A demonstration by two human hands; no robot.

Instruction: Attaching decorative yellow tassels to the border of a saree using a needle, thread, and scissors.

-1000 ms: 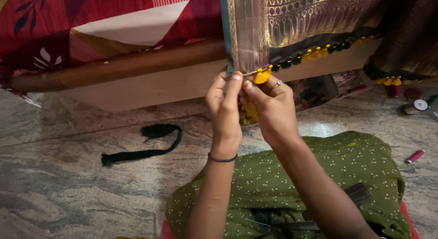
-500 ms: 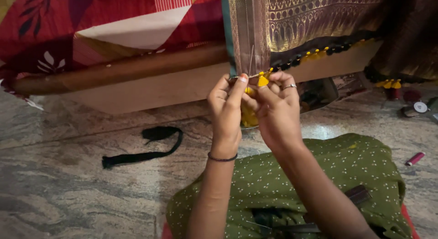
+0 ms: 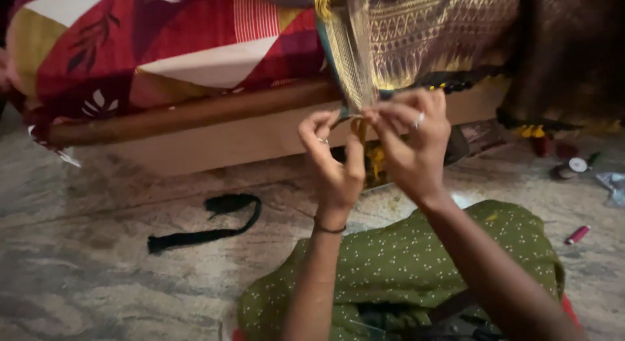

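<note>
A brown and gold woven cloth (image 3: 416,35) hangs over the edge of a bed, with loose fringe threads (image 3: 348,67) at its end. My left hand (image 3: 335,165) and my right hand (image 3: 410,142) are raised side by side at the bottom of that fringe. The fingertips of both hands pinch the thread ends between them. A yellow tassel (image 3: 374,155) shows just behind the hands. Small yellow and dark tassels (image 3: 456,85) line the cloth's lower border. My green dotted garment (image 3: 403,269) covers my lap below.
A red, white and yellow patterned bedsheet (image 3: 163,48) lies over the wooden bed frame (image 3: 189,113). On the stone floor lie a black thread bundle (image 3: 208,224) at left, a thread spool (image 3: 573,166) and a small red tube (image 3: 577,234) at right.
Both hands have risen slightly along the fringe and the view has shifted up. The yellow tassel that was held at the fingertips now sits behind the hands.
</note>
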